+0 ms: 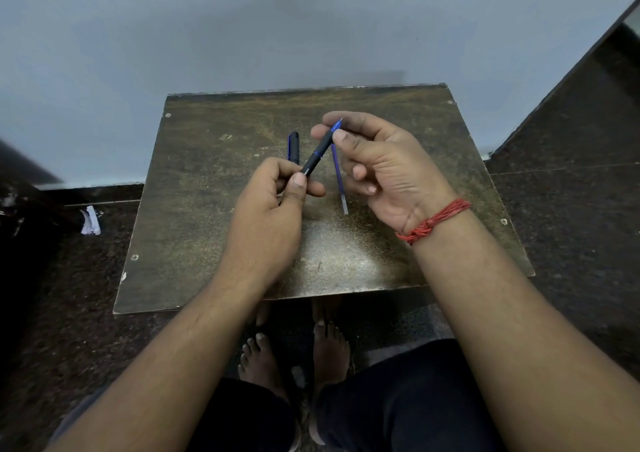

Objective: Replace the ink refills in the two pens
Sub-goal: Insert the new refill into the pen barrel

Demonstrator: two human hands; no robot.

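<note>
A black pen (pixel 317 155) with a blue tip is held slanted above the small brown table (pixel 214 209). My left hand (pixel 273 216) grips its lower barrel between thumb and fingers. My right hand (pixel 377 164) pinches the blue tip end between thumb and forefinger. Below my right hand a blue ink refill (pixel 339 178) slants down to the table, its clear end near the middle of the table; whether my lower right fingers hold it is unclear. Just left of my hands a black pen cap (pixel 293 147) with a blue clip lies on the table.
The table stands against a pale grey wall (pixel 277 29). Dark speckled floor surrounds it, with a crumpled white paper (pixel 90 221) on the floor at the left. My bare feet (pixel 294 351) and knees are under the table's near edge.
</note>
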